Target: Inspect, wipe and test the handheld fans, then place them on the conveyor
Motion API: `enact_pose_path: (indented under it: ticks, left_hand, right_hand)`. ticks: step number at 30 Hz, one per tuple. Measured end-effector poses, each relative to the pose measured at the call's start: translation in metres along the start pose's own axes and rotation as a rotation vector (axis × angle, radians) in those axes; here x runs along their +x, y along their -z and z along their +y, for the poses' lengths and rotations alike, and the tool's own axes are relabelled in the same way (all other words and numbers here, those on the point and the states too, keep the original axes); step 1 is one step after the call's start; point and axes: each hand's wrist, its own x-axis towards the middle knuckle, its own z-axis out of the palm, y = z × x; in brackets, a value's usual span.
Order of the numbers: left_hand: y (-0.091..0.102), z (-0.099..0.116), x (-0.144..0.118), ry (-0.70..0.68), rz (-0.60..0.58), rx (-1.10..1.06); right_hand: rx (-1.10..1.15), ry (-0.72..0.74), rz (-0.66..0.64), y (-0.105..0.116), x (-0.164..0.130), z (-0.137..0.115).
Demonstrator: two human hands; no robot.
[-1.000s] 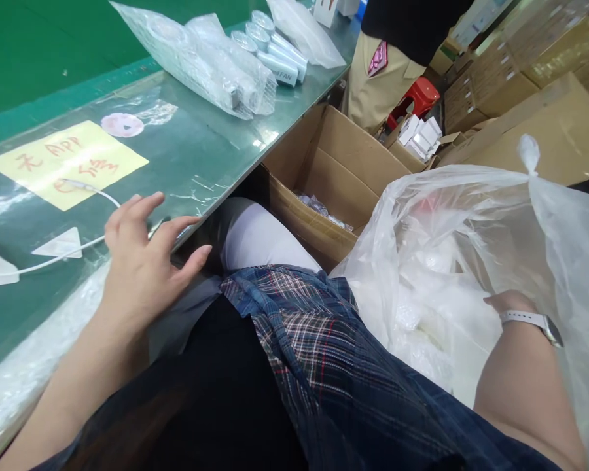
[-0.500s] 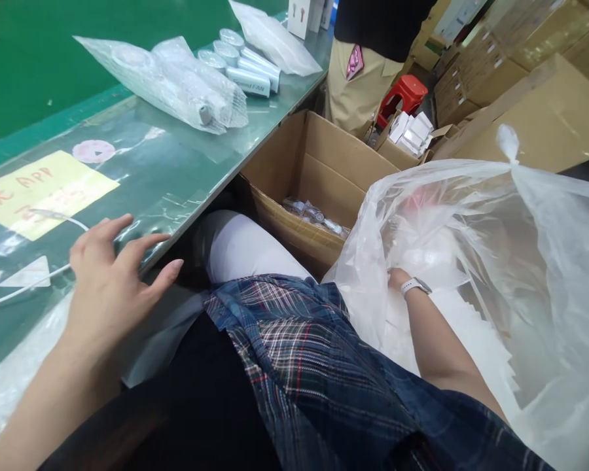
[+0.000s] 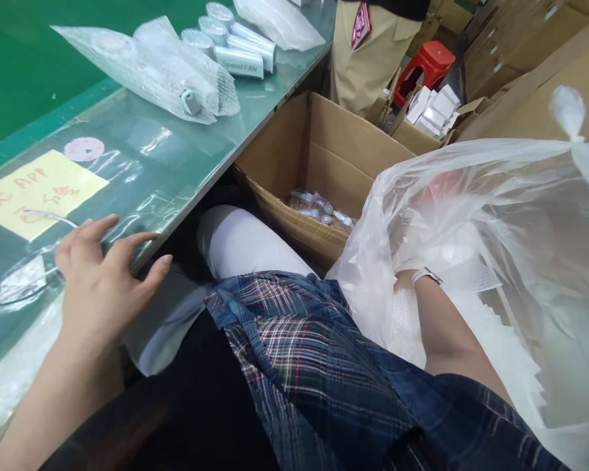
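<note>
My left hand hovers at the edge of the green table, fingers spread and holding nothing. A white cable runs close to its knuckles. On the right, my right hand is reaching inside a large clear plastic bag, with a watch on the wrist. White bubble-wrap pouches lie in the bag against that hand. Its fingers are hidden among them, so I cannot see whether they grip one.
Bubble-wrapped items and several fans lie at the table's far end. A cardboard box holding small wrapped parts stands between table and bag. Beyond it are a standing person, a red stool and stacked cartons.
The view has shifted slightly, showing more of the box's contents. My right hand has moved a little among the pouches inside the bag. My left hand stays spread by the table edge.
</note>
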Motion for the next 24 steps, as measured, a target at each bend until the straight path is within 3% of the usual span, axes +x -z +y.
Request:
enact_pose_path:
  ticks: [3, 10, 16, 24]
  left_hand:
    - [0.001, 0.001, 0.002, 0.009, -0.012, 0.004]
    - [0.003, 0.007, 0.007, 0.048, -0.007, -0.003]
    - [0.005, 0.006, 0.006, 0.033, -0.023, 0.009]
    - [0.004, 0.009, 0.006, 0.053, -0.022, -0.007]
  right_hand:
    - [0.026, 0.037, -0.086, -0.011, -0.002, -0.004]
    - [0.104, 0.000, -0.083, -0.017, -0.015, 0.004]
    - [0.120, -0.088, -0.060, -0.008, -0.021, 0.012]
    - [0.064, -0.273, -0.042, -0.010, -0.023, 0.002]
